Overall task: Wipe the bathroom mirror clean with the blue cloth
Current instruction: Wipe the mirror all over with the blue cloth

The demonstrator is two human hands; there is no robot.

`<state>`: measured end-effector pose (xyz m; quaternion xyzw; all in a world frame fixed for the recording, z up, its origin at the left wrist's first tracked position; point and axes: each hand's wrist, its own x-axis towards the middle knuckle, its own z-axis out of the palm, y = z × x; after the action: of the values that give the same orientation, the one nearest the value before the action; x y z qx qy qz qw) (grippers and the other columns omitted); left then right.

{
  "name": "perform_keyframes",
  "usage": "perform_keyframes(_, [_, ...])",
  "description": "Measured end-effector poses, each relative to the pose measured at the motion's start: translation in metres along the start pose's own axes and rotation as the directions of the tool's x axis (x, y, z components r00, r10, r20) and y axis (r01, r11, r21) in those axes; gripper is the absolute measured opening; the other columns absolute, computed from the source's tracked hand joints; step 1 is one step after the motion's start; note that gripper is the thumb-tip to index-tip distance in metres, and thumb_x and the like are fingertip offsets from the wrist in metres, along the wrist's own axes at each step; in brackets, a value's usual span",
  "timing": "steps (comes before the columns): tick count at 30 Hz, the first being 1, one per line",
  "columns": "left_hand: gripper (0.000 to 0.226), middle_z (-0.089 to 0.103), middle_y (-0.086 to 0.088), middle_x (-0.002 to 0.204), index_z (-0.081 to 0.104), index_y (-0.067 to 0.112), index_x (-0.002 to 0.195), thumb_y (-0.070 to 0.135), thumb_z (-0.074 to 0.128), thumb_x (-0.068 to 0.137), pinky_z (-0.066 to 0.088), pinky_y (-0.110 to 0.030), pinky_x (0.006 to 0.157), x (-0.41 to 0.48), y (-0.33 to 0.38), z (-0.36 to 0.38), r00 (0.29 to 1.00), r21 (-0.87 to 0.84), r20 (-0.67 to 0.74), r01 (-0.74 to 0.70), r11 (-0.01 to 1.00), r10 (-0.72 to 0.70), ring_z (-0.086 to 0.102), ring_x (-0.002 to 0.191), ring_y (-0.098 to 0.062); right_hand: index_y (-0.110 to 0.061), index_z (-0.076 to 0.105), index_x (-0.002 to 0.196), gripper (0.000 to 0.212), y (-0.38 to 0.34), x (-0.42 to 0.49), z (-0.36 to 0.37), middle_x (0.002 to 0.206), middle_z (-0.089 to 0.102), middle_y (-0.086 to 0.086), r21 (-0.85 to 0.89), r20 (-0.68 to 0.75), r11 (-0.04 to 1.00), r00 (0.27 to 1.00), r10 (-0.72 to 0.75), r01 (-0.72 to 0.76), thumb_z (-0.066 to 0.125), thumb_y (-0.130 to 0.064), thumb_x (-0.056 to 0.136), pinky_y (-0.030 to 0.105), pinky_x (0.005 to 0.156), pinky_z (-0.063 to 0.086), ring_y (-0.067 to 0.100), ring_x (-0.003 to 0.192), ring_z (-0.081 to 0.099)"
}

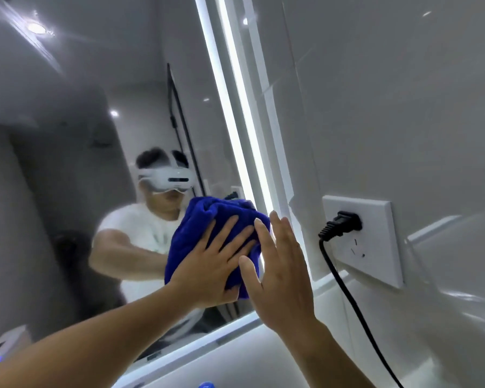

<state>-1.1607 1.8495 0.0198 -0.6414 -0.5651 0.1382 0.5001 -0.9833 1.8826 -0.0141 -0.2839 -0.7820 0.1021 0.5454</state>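
Head view looks up along two bare forearms toward the glass. Nearest, the right hand (277, 273) is raised flat with fingers straight and close together, palm toward the lit edge of the mirror (76, 113), its fingertips just beside the blue cloth (207, 217); it grips nothing. Beside it, the left hand (219, 264) lies spread on the bunched cloth, fingers fanned, pressing it flat against the glass near the mirror's lower right corner. A bright light strip (235, 107) runs along the mirror's right edge, and another along its bottom edge. To the right, on the glossy tiled wall (389, 93), a white socket plate (375, 247) holds a black plug (340, 225), whose cable (356, 312) hangs down. Farther in, the glass reflects a person in a white shirt wearing a white headset.
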Motion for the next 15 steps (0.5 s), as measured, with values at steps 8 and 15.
perform_keyframes(8, [0.083,0.028,-0.007,0.160,0.029,0.018,0.151,0.061,0.049,0.082,-0.004,-0.055,0.118,-0.040,0.046,0.021,0.965,-0.028,0.183,-0.187,0.982,0.189,0.001,0.149,-0.042,-0.036,0.009,0.153,0.065,0.012,-0.043,-0.007,0.161,-0.006,-0.015,-0.001,0.013,0.997,0.997,0.075,-0.075,0.028,-0.054,0.094,0.016,0.111,-0.006,0.000,0.144,-0.015])
perform_keyframes(15, [0.088,0.027,-0.001,0.160,0.027,0.022,0.152,0.068,0.049,0.080,-0.012,-0.051,0.119,-0.047,0.045,0.024,0.940,0.013,0.143,-0.315,0.949,0.310,-0.002,0.150,-0.036,-0.030,0.021,0.153,0.065,0.026,-0.072,-0.010,0.161,0.002,-0.012,-0.029,0.031,0.996,0.996,0.082,-0.081,0.037,-0.050,0.093,0.008,0.105,-0.006,0.000,0.146,-0.009])
